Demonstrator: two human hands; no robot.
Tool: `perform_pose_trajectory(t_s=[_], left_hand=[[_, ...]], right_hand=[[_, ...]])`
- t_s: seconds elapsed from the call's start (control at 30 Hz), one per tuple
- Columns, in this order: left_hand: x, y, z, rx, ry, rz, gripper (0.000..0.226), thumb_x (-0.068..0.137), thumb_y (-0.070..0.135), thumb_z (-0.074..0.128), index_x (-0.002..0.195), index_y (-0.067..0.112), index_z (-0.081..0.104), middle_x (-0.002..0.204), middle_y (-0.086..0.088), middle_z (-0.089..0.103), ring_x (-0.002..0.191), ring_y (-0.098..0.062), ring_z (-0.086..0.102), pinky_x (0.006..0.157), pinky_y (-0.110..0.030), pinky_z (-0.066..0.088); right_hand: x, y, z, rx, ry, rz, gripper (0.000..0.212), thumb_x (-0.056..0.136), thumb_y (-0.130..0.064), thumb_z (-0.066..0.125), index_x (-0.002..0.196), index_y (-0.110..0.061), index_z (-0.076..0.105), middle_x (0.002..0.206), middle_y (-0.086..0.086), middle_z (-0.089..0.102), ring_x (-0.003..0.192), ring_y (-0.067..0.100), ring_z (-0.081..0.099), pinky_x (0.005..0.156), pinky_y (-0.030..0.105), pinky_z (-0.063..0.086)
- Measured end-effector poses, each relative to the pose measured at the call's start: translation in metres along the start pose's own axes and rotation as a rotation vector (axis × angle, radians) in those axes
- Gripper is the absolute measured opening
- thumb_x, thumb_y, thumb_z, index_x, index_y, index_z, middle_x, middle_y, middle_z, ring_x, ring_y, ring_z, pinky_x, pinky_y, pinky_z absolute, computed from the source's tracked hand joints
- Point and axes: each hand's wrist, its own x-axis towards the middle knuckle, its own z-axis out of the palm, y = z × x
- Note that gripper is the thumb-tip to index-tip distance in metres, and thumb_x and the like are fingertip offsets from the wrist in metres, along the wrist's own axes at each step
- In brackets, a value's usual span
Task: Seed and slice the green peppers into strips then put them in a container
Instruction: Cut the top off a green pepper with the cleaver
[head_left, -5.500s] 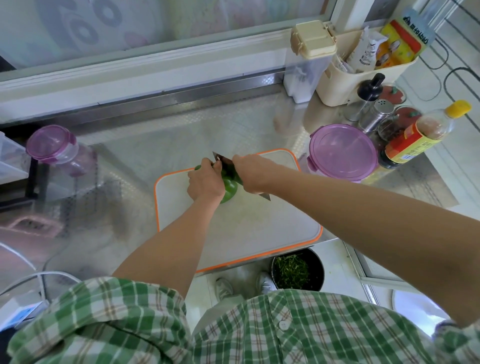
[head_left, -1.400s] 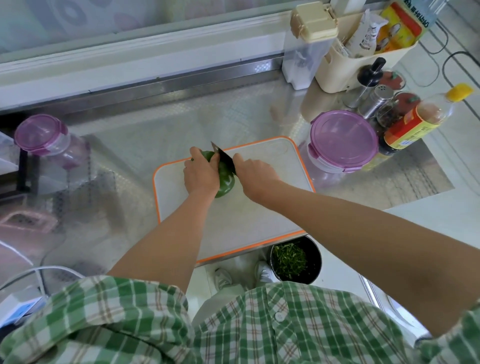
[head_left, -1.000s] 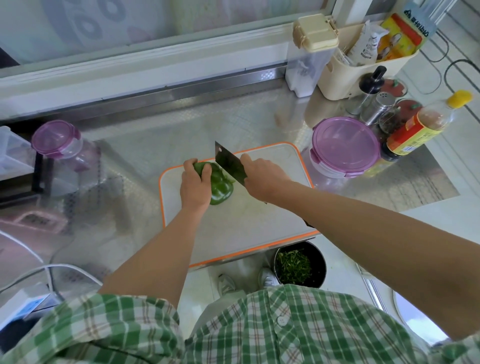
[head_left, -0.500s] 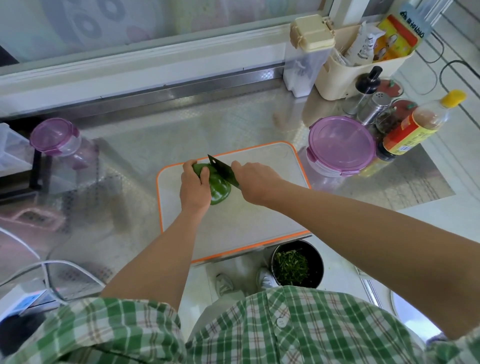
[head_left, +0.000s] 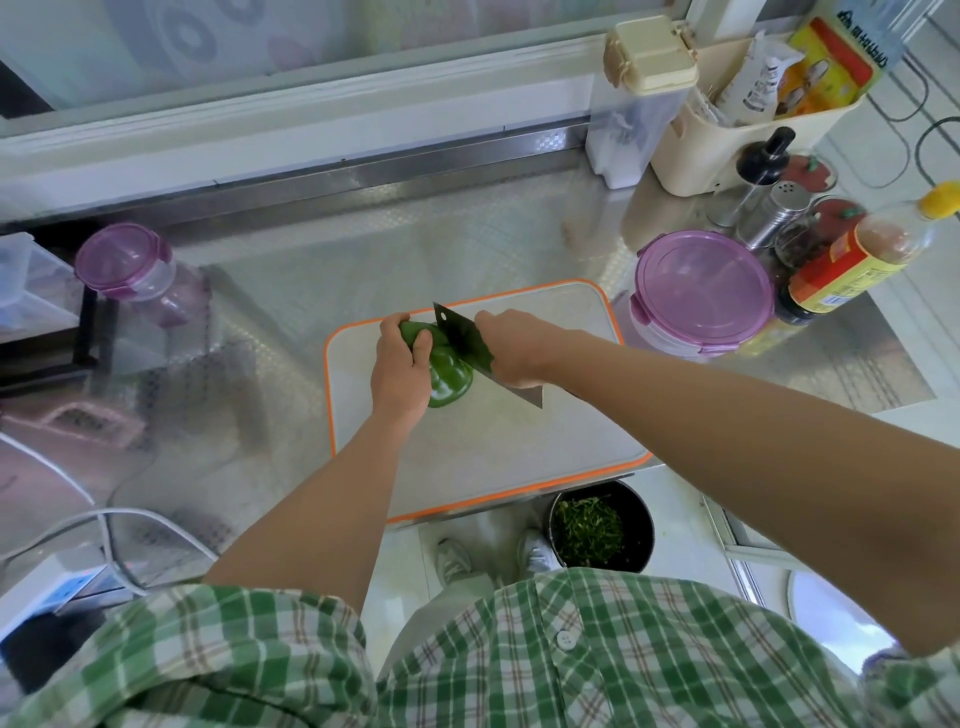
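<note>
**Pepper gripped beside the knife**

At frame centre, the left hand (head_left: 397, 371) curls around a green pepper (head_left: 448, 371) lying on the cutting board (head_left: 493, 441). The pepper's long axis runs upper left to lower right. The right hand (head_left: 511, 345) grips a knife (head_left: 465, 343), blade at the pepper's right side.

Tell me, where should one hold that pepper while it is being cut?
Probably its rounded left side, coming from the left, as the left hand does now: the pepper lies on the board, and the knife in the right hand meets its right side, so a grip there is clear of it.
</note>
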Motion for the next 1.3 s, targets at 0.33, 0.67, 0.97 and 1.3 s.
perform_pose_trajectory(t_s=[0.33, 0.67, 0.97, 1.3], left_hand=[[-0.007, 0.007, 0.008, 0.015, 0.047, -0.018, 0.041, 0.102, 0.024, 0.044, 0.14, 0.009, 0.035, 0.129, -0.017, 0.051, 0.114, -0.034, 0.053, 0.086, -0.033, 0.038], [-0.032, -0.009, -0.002, -0.266, 0.086, -0.119, 0.044, 0.093, 0.039, 0.056, 0.127, 0.022, 0.034, 0.114, -0.003, 0.055, 0.106, -0.029, 0.059, 0.092, -0.042, 0.05], [-0.033, -0.007, -0.004, -0.381, 0.172, -0.159, 0.053, 0.086, 0.03, 0.071, 0.128, 0.018, 0.04, 0.108, 0.004, 0.055, 0.104, -0.022, 0.061, 0.088, -0.035, 0.053], [-0.032, -0.003, -0.008, -0.418, 0.107, -0.255, 0.084, 0.077, 0.021, 0.074, 0.146, 0.028, 0.027, 0.121, 0.002, 0.055, 0.107, -0.019, 0.057, 0.095, -0.036, 0.05]], right_hand=[[-0.008, -0.02, 0.03, 0.061, 0.159, 0.096, 0.033, 0.088, 0.003, 0.048, 0.119, -0.007, 0.042, 0.115, 0.013, 0.059, 0.107, 0.034, 0.059, 0.072, 0.036, 0.039], [-0.032, -0.005, 0.058, -0.245, 0.317, -0.106, 0.058, 0.086, 0.007, 0.045, 0.138, -0.009, 0.026, 0.1, 0.009, 0.063, 0.087, 0.032, 0.064, 0.06, 0.035, 0.038], [-0.023, 0.006, 0.043, -0.116, 0.334, -0.101, 0.05, 0.089, -0.002, 0.043, 0.135, -0.017, 0.032, 0.102, 0.014, 0.06, 0.094, 0.037, 0.061, 0.065, 0.036, 0.035], [-0.022, 0.015, 0.037, 0.034, 0.285, -0.141, 0.036, 0.095, -0.019, 0.042, 0.129, -0.012, 0.037, 0.102, 0.019, 0.059, 0.091, 0.037, 0.057, 0.065, 0.034, 0.031]])
